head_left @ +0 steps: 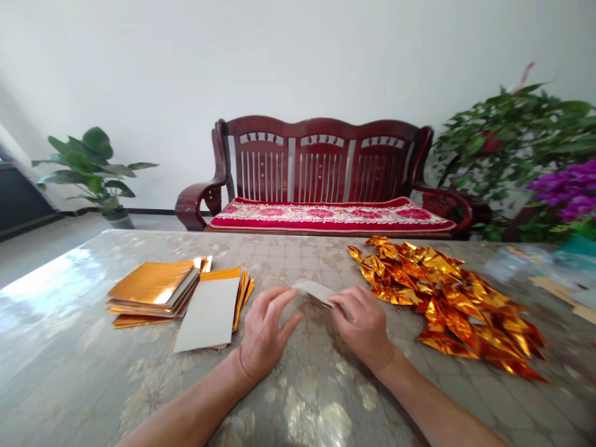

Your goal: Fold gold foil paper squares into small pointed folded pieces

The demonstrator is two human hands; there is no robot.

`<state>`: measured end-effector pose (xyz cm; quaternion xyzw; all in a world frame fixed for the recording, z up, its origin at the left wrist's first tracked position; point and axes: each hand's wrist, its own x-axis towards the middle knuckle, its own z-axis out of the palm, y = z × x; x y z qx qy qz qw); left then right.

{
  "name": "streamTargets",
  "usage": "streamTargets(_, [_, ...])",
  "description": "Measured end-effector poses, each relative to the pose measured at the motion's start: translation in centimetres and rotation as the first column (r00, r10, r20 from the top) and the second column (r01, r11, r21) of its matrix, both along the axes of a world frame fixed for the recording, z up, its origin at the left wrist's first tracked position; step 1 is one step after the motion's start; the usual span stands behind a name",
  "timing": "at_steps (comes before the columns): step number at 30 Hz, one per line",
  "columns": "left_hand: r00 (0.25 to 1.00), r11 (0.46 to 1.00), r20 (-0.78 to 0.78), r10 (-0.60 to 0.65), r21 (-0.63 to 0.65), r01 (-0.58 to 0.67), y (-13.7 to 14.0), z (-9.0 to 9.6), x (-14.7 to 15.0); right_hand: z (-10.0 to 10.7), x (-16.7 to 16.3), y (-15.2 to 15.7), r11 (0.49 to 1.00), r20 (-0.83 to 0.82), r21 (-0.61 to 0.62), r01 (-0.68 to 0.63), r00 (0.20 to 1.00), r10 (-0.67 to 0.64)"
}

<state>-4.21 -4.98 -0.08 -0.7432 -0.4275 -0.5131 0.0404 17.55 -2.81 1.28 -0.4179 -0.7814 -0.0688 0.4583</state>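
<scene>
A small sheet of foil paper (315, 290), pale side up, is held above the table between my hands. My right hand (362, 323) pinches its right end between thumb and fingers. My left hand (269, 329) is at the sheet's left end with thumb and fingers apart; whether a fingertip touches the paper I cannot tell. Left of my left hand lies a stack of paper with its pale side up (209, 313), orange-gold edges showing. Beside it is another stack, gold side up (151, 282). To the right of my right hand spreads a heap of folded gold foil pieces (442, 292).
The table (298, 385) has a patterned, shiny cover. Clear plastic bags (519, 264) and tan card strips (561, 295) lie at its right edge. Beyond it stand a dark red wooden bench (321, 164), a potted plant (95, 167) and leafy plants with purple flowers (565, 189).
</scene>
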Motion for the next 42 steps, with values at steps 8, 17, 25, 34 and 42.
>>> streamTargets(8, [0.975,0.962,-0.185,-0.125,-0.262,0.074,-0.5,0.1,1.6,0.5,-2.2,-2.2,0.993,0.305,0.105,-0.048,0.952,0.014])
streamTargets(17, [0.983,0.904,-0.145,-0.112,-0.425,0.04,0.6,-0.2,0.3,-1.0,-0.2,-0.4,0.997,0.363,-0.07,-0.028,0.931,0.052])
streamTargets(25, [0.85,0.931,-0.517,-0.103,-0.351,-0.101,0.3,0.6,0.9,-1.0,-0.9,-0.5,0.992,0.524,-0.125,-0.01,0.848,0.075])
streamTargets(34, [0.904,0.873,-0.408,-0.129,-0.478,-0.091,0.9,0.1,0.1,-1.4,0.3,0.2,0.967,0.476,-0.253,0.025,0.874,0.102])
streamTargets(42, [0.913,0.828,-0.402,-0.068,-0.534,-0.174,1.4,0.3,0.1,-1.6,0.3,0.8,0.928,0.347,-0.373,0.02,0.93,0.119])
